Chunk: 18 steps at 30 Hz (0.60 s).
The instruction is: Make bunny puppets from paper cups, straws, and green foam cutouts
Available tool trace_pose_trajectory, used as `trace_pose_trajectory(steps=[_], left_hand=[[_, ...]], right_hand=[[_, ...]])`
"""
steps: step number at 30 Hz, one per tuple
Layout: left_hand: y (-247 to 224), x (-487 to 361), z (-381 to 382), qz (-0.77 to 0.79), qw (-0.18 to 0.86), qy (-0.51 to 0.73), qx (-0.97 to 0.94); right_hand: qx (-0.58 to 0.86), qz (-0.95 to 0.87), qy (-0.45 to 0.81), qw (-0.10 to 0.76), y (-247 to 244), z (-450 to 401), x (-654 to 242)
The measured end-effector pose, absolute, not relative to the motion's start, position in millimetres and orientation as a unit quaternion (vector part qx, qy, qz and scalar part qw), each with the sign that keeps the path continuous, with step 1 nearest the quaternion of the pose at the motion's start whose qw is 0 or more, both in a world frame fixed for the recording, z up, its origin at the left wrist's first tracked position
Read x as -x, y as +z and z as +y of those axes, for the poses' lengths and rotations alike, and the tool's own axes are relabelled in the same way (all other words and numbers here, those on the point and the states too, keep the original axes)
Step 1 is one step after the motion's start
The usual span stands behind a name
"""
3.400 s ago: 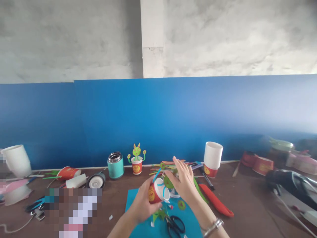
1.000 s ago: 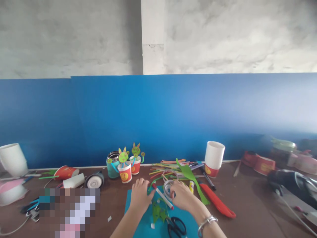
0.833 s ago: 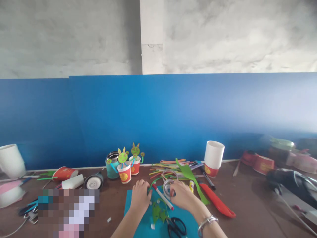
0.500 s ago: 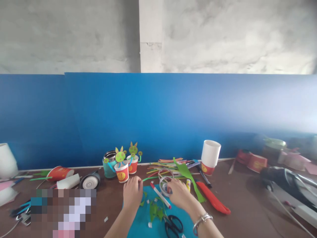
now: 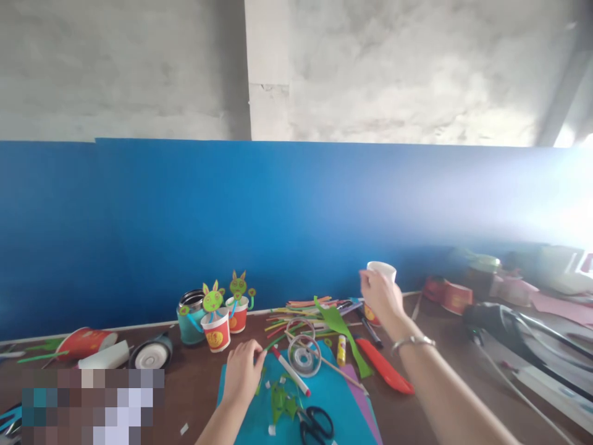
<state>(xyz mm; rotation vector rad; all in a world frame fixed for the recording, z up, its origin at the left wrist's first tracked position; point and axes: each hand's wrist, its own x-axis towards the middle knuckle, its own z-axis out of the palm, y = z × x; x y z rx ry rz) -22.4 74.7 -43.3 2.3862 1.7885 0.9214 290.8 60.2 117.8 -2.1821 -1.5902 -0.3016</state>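
Observation:
My right hand (image 5: 382, 293) is at the stack of white paper cups (image 5: 387, 267), its fingers closed at the near left side of the rim. The hand covers most of the stack; a red base shows below. My left hand (image 5: 241, 371) rests by the left edge of the blue sheet (image 5: 340, 398), thumb and fingers pinched at the end of a thin green pipe cleaner (image 5: 274, 343). Between the hands lie a red-capped marker (image 5: 291, 372), tape rolls (image 5: 304, 358), green paper scraps (image 5: 280, 402) and black-handled scissors (image 5: 317, 425).
Two paper cups with green animal figures (image 5: 216, 334) stand by a teal container (image 5: 189, 327). Coloured strips (image 5: 296, 312), a glue stick (image 5: 341, 351), green paper (image 5: 340, 327) and a red pouch (image 5: 384, 366) lie right of centre. A black bag (image 5: 500, 330) lies far right.
My right hand has left the tape rolls and reached right and away to the cup stack. My left hand stays near the same spot. The view has turned slightly right.

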Motion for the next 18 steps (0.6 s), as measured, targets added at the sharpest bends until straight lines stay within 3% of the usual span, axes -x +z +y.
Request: trace_pose_trajectory(steps=[4, 10, 14, 18], left_hand=[[-42.4, 20.0, 73.9, 0.563, 0.021, 0.29, -0.773], [-43.9, 20.1, 73.5, 0.546, 0.01, 0.332, -0.769], [-46.8, 21.7, 75.6, 0.531, -0.004, 0.37, -0.763], [-49.6, 23.8, 76.5, 0.513, -0.021, 0.411, -0.753]], right_hand=[[0.813, -0.56, -0.108, 0.116, 152.9, 75.7, -339.5], [0.794, -0.603, -0.082, 0.008, 158.9, 89.3, -354.3], [0.78, -0.614, -0.119, 0.015, 158.2, 91.7, -353.9], [0.767, -0.605, -0.198, 0.084, 169.1, 85.7, -353.6]])
